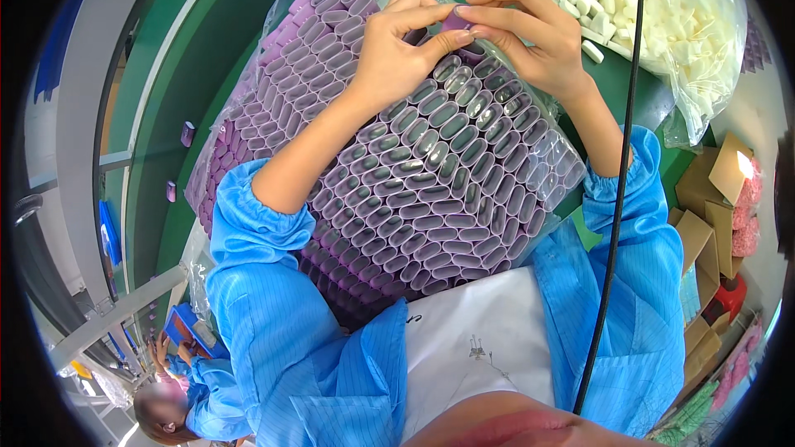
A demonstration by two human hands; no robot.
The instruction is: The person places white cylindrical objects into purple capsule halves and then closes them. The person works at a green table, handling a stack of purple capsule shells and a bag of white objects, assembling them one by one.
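At the far edge of the packed rows, my left hand (396, 48) and my right hand (537, 37) meet. Both are closed, pinching one small purple oval case (455, 21) between thumbs and fingertips. My fingers hide part of it. Below and around my wrists stand many purple oval cases (431, 145), open ends up, packed tightly side by side on clear plastic. Their insides look dark and shiny. To the right of my right hand, a clear plastic bag (700, 74) lies open, full of small cream-white oval pieces (592, 0).
A green conveyor belt (186, 167) curves along the left, with two loose purple pieces on it. A black cable (617, 223) hangs down past my right arm. Cardboard boxes (700, 240) stand at the right. Another person in blue (217, 393) works at the lower left.
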